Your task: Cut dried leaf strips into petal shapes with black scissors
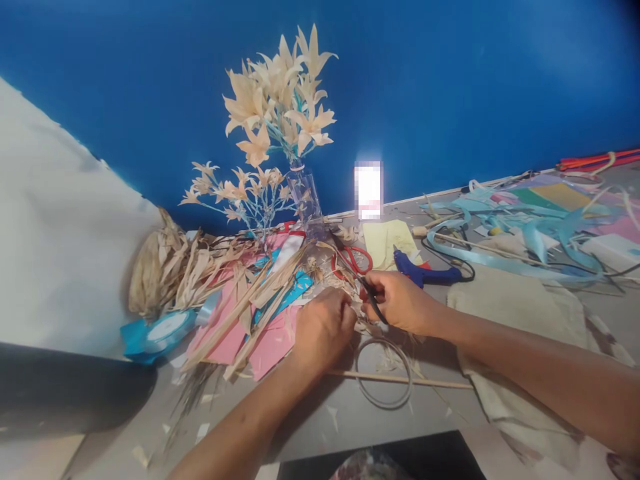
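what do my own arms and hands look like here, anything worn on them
The left hand and right hand wear no gloves. Both forearms are uncovered where clearly seen, with no watch or bracelet at either wrist. Rings are too blurred to judge.

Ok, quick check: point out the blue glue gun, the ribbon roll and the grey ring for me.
blue glue gun [436, 275]: head view, on its handle
ribbon roll [167, 327]: head view, on its pale round face
grey ring [384, 405]: head view, on its near rim
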